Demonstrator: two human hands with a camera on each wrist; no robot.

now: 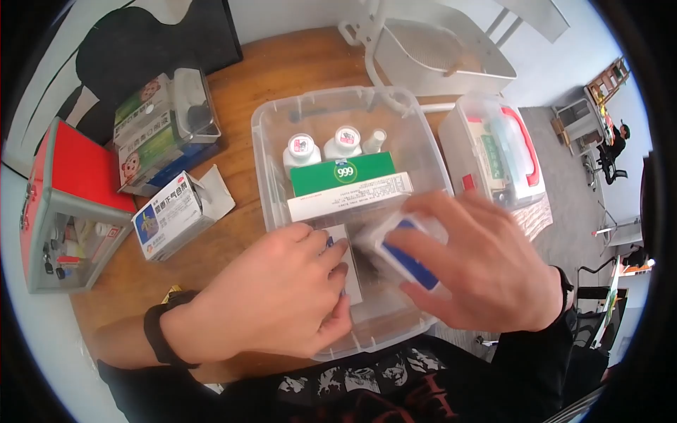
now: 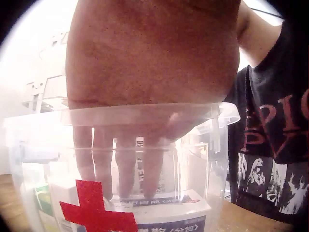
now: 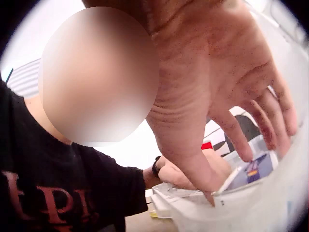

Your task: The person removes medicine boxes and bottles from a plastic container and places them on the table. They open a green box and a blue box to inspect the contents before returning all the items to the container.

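Observation:
A clear plastic bin (image 1: 259,151) stands on the wooden table, with a red cross (image 2: 98,212) on its side in the left wrist view. My left hand (image 1: 271,292) reaches over the rim, fingers pointing down, fingertips at a white and blue medicine box (image 2: 174,212) lying inside. Over the bin's right half, my right hand (image 1: 486,261) pinches another white and blue medicine box (image 1: 416,264) between thumb and fingers; it is tilted and blurred by motion. Toward the bin's far end are a green 999 box (image 1: 343,173), a white printed box (image 1: 349,199) and white capped bottles (image 1: 302,149).
Left of the bin lies a white and blue carton (image 1: 169,215) with its flap open. Behind it are stacked medicine boxes (image 1: 151,134) and a red-topped case (image 1: 84,176). On the right stands a white first-aid case (image 1: 493,151) with a red handle; a grey basket (image 1: 444,56) is behind.

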